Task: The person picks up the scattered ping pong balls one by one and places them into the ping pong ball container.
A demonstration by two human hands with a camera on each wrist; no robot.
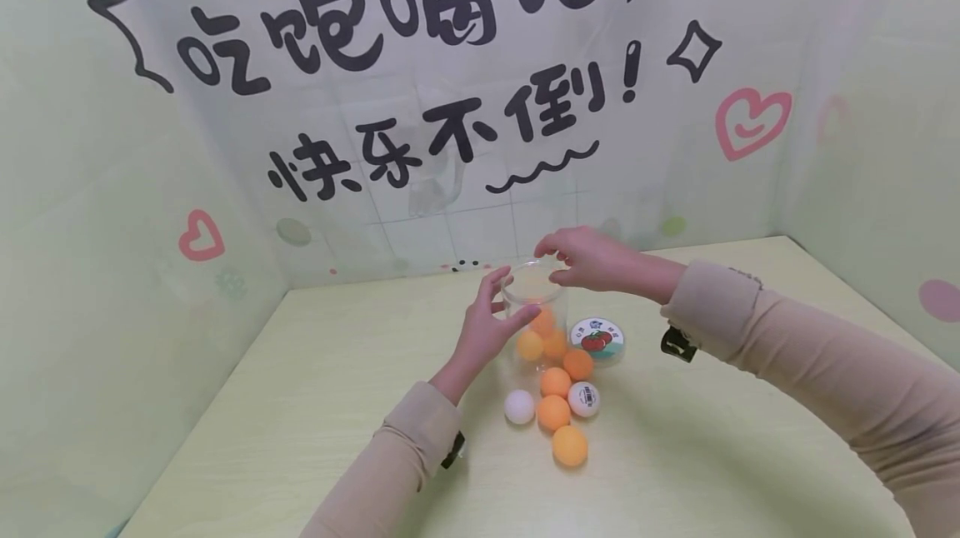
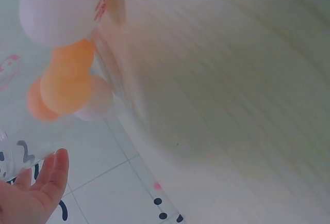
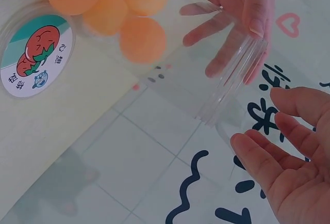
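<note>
A clear plastic cup (image 1: pixel 551 298) stands upright on the table with a few orange balls (image 1: pixel 529 346) in its lower part. Around its upper side curls my left hand (image 1: pixel 483 326), thumb near the rim and fingers on the far side. Over the rim's right edge is my right hand (image 1: pixel 596 261). Its fingers are loosely bent with nothing between them, a little off the rim in the right wrist view. Outside the cup lie several more orange balls (image 1: pixel 554 413), a plain-looking white ball (image 1: pixel 519 407) and a printed white ball (image 1: pixel 583 399).
Right of the cup lies a round lid (image 1: pixel 597 341) with a tomato picture. The pale wooden table (image 1: pixel 337 405) meets a printed curtain (image 1: pixel 450 230) at the back, and more curtain hangs at both sides.
</note>
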